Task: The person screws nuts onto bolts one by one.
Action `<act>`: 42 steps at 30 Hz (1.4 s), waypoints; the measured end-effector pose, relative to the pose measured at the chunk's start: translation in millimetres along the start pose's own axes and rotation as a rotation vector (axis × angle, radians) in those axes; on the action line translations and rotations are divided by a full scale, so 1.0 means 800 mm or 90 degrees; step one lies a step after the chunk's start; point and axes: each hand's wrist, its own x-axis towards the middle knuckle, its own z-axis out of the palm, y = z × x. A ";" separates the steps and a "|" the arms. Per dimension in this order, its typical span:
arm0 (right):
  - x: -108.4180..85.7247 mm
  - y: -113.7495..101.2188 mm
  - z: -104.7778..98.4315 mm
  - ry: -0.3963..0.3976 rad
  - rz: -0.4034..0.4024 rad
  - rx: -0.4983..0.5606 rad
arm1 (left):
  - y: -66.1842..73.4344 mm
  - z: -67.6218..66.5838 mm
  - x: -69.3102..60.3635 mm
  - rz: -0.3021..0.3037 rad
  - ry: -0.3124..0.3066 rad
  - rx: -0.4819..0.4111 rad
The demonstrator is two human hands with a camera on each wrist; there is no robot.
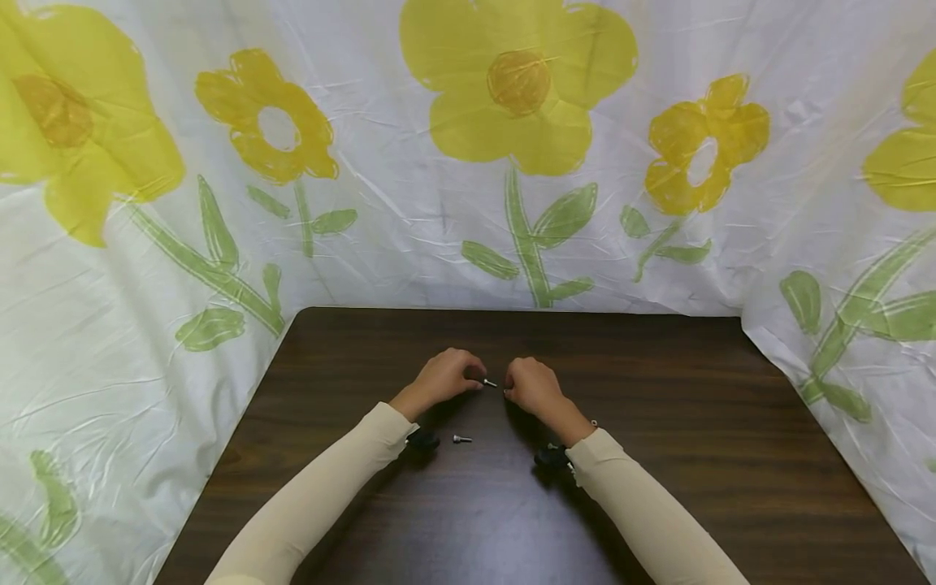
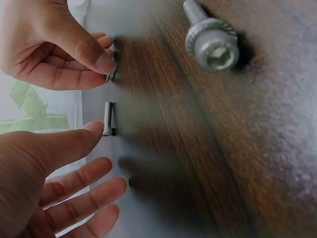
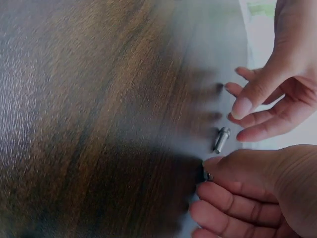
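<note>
A white cloth [image 1: 409, 236] printed with large yellow flowers and green stems hangs in folds behind and along both sides of a dark wood-grain table [image 1: 687, 374], where a person in pale, long sleeves [image 1: 329, 483] works with both arms stretched forward. The left hand [image 1: 442, 374] is open over the tabletop, its fingers relaxed and set apart, as both wrist views show. The right hand [image 1: 532, 383], just across from it, has its thumb and forefinger closed in a pinch, the other fingers curled in alongside. Below the cuffs sit two dark objects [image 1: 552, 457], one at each wrist, casting shadows on the wood. Between the hands is a silver bolt [image 1: 490, 383], its head toward the left hand and its shaft toward the right; it lies close by the left thumb, though whether the two touch cannot be told. A second bolt [image 1: 462, 439] lies on its side nearer the person, close to the left wrist, and the left wrist view shows its socketed head and a ridge-edged collar just behind it. Smallest of all, a small metal piece [image 3: 208, 175] shows between the right thumb and forefinger, mostly hidden by the fingertips.
</note>
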 end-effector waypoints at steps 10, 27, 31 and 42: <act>-0.002 0.003 -0.004 -0.031 -0.025 0.041 | 0.004 0.004 0.010 -0.020 -0.038 0.012; -0.018 0.015 -0.006 0.016 -0.097 0.167 | -0.001 0.013 0.016 -0.005 -0.013 0.024; -0.022 0.020 -0.006 0.039 -0.113 0.187 | 0.000 0.011 0.016 -0.009 -0.019 0.025; -0.039 0.024 -0.019 0.106 -0.115 0.274 | -0.002 0.003 0.015 0.010 0.001 -0.010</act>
